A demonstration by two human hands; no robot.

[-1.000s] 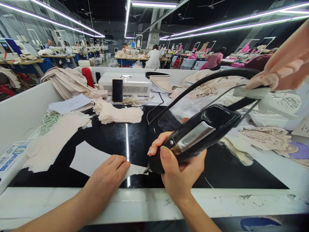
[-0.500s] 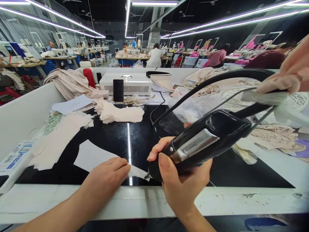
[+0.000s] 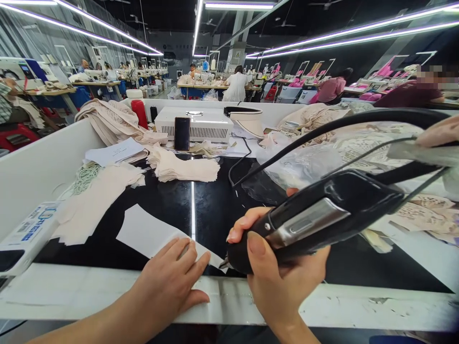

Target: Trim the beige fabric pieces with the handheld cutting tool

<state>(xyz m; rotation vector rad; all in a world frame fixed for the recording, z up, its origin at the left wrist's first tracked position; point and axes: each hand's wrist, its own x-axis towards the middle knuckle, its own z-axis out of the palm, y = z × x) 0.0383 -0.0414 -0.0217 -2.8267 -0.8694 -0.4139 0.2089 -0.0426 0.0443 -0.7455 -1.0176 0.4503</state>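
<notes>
My right hand (image 3: 278, 267) is wrapped round a black hand-held cutting tool (image 3: 322, 217) with a silver plate and a thick black cable (image 3: 344, 124) running off to the right. The tool's tip touches the right end of a white fabric piece (image 3: 143, 231) lying on the black glossy table (image 3: 211, 205). My left hand (image 3: 172, 279) lies flat with fingers spread on that fabric piece, just left of the tool's tip, close to the table's white front edge (image 3: 222, 298).
A stack of beige fabric pieces (image 3: 184, 167) lies mid-table and another (image 3: 89, 200) to the left. A phone (image 3: 182, 134) leans against a white box unit (image 3: 201, 124). Lace fabric (image 3: 358, 143) is heaped at right. A box (image 3: 27, 234) sits at left. Other workers sit far behind.
Both hands and the tool's tip have drawn nearer to the table's front edge. My left fingers have spread wider on the white piece. The view has shifted slightly left.
</notes>
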